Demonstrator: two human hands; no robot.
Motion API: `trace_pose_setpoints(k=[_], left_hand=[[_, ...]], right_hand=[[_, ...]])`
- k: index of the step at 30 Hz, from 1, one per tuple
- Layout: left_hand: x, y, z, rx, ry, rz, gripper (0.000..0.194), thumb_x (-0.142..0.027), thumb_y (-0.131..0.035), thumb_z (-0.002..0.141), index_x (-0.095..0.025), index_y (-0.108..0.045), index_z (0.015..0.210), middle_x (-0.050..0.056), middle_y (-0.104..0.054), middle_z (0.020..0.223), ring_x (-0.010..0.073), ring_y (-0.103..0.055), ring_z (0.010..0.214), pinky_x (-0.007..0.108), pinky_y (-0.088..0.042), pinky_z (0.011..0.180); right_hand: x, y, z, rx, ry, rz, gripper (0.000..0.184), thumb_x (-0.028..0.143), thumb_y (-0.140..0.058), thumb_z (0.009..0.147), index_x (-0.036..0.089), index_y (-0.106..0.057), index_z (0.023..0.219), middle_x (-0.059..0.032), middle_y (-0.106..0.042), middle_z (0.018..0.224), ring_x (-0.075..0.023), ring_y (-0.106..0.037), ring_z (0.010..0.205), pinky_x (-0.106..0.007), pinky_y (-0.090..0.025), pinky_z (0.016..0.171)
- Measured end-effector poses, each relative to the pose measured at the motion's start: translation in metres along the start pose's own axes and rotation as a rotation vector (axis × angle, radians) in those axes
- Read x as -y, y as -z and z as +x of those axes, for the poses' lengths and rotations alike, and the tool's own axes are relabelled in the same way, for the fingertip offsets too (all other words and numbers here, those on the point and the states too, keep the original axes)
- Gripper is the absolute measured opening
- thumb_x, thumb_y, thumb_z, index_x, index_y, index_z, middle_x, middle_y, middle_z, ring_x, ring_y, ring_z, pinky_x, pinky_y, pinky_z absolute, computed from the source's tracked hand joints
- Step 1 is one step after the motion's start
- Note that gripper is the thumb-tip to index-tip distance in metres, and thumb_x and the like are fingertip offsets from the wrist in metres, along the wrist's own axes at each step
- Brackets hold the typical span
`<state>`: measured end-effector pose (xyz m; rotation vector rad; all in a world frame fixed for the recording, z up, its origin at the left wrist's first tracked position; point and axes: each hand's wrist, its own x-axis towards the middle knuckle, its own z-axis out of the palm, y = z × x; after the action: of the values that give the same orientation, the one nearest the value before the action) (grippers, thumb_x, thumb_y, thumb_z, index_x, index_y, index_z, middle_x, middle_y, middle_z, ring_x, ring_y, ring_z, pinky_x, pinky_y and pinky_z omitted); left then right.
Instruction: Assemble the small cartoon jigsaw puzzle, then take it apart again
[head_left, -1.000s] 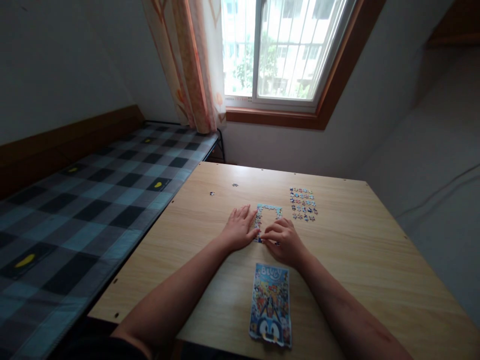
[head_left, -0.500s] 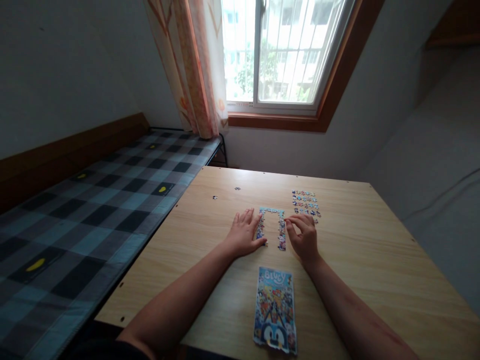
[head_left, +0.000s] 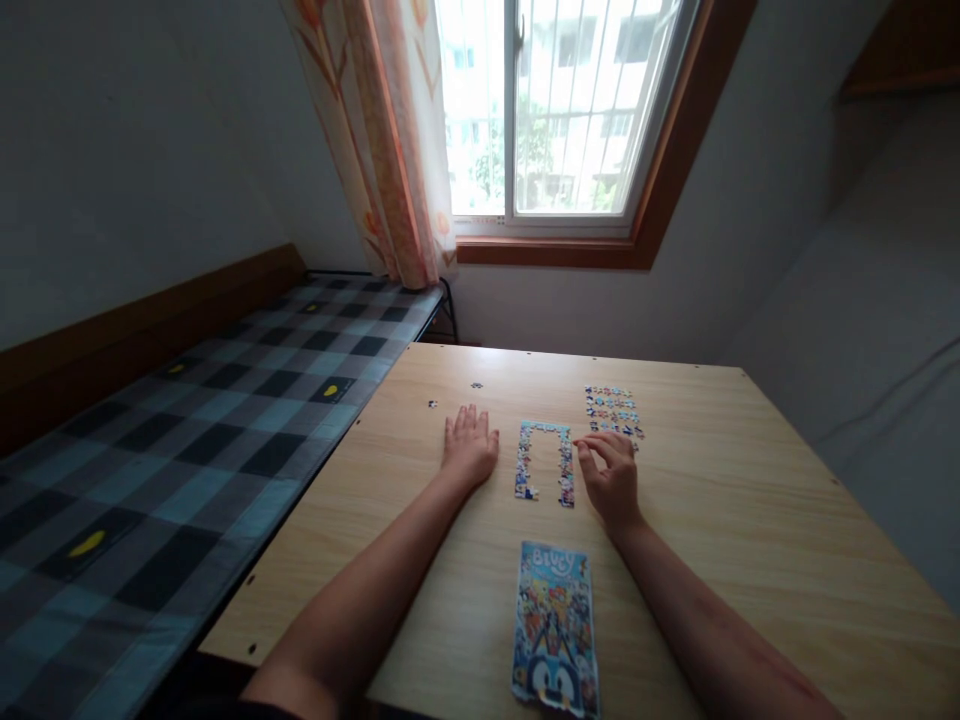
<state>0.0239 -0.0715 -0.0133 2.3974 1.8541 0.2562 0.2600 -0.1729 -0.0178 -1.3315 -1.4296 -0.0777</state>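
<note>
A partly joined jigsaw puzzle frame point(head_left: 566, 470) lies on the table, with a left side, a top and a right side around bare wood; a short stretch of pieces runs along its bottom left. My left hand point(head_left: 471, 448) rests flat on the table left of it, fingers spread, holding nothing. Just off the frame's right side, my right hand point(head_left: 611, 475) has thumb and forefinger brought together in a pinch. Whatever is between those fingertips is too small to make out. Loose puzzle pieces point(head_left: 613, 403) lie in rows beyond my right hand, which partly covers the nearest ones.
A colourful picture sheet point(head_left: 555, 630) marked "Bluey" lies near me on the wooden table point(head_left: 712, 520). Two single pieces, one a dark puzzle piece point(head_left: 477, 385), lie at the far left. A bed with a checked cover point(head_left: 225, 400) stands along the left; a window point(head_left: 570, 120) is ahead.
My left hand has moved left off the puzzle frame and now lies flat on bare table. My right hand stays pinched beside the frame's right side. The view has shifted slightly.
</note>
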Motion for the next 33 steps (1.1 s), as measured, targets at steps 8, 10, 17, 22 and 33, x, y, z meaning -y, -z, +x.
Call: trace_pose_setpoints(k=[8, 10, 17, 22, 33], left_hand=[[0.014, 0.001, 0.068, -0.092, 0.058, 0.06, 0.059, -0.035, -0.032, 0.099, -0.012, -0.042, 0.152, 0.019, -0.034, 0.161, 0.0332, -0.025, 0.15, 0.054, -0.016, 0.121], [0.015, 0.005, 0.079, -0.095, 0.07, 0.075, 0.055, -0.033, -0.034, 0.098, -0.016, -0.047, 0.149, 0.017, -0.038, 0.159, 0.0339, -0.028, 0.147, 0.055, -0.019, 0.118], [0.009, 0.023, 0.088, -0.035, 0.019, 0.086, 0.036, -0.022, -0.042, 0.095, -0.013, -0.072, 0.113, 0.02, -0.063, 0.129, 0.0318, -0.048, 0.125, 0.046, -0.031, 0.109], [0.013, 0.044, 0.093, 0.076, 0.072, 0.08, 0.022, -0.025, -0.063, 0.086, -0.012, -0.075, 0.098, 0.021, -0.071, 0.11, 0.0316, -0.059, 0.109, 0.04, -0.044, 0.094], [-0.001, 0.07, 0.074, 0.279, 0.028, -0.322, 0.017, -0.031, -0.077, 0.078, -0.016, -0.076, 0.085, 0.008, -0.075, 0.079, 0.021, -0.07, 0.08, 0.026, -0.05, 0.067]], right_hand=[[-0.009, -0.006, -0.002, -0.012, -0.061, 0.008, 0.023, 0.033, -0.058, 0.095, 0.022, -0.074, 0.082, -0.0072, -0.073, 0.088, -0.0265, -0.061, 0.092, -0.044, -0.044, 0.09], [-0.011, -0.008, -0.001, -0.023, -0.095, 0.011, 0.025, 0.034, -0.057, 0.095, 0.022, -0.074, 0.082, -0.0077, -0.073, 0.088, -0.027, -0.061, 0.092, -0.044, -0.044, 0.09], [-0.009, -0.007, 0.0, -0.006, -0.103, 0.007, 0.024, 0.033, -0.057, 0.094, 0.021, -0.074, 0.081, -0.0078, -0.073, 0.086, -0.0265, -0.061, 0.092, -0.043, -0.045, 0.09], [-0.01, -0.01, 0.001, 0.005, -0.107, 0.028, 0.025, 0.034, -0.057, 0.094, 0.022, -0.074, 0.081, -0.0077, -0.073, 0.086, -0.0263, -0.061, 0.092, -0.044, -0.045, 0.091], [0.001, -0.005, -0.001, 0.049, -0.015, 0.031, 0.021, 0.029, -0.057, 0.095, 0.022, -0.071, 0.082, -0.0067, -0.071, 0.086, -0.0255, -0.06, 0.093, -0.043, -0.046, 0.091]])
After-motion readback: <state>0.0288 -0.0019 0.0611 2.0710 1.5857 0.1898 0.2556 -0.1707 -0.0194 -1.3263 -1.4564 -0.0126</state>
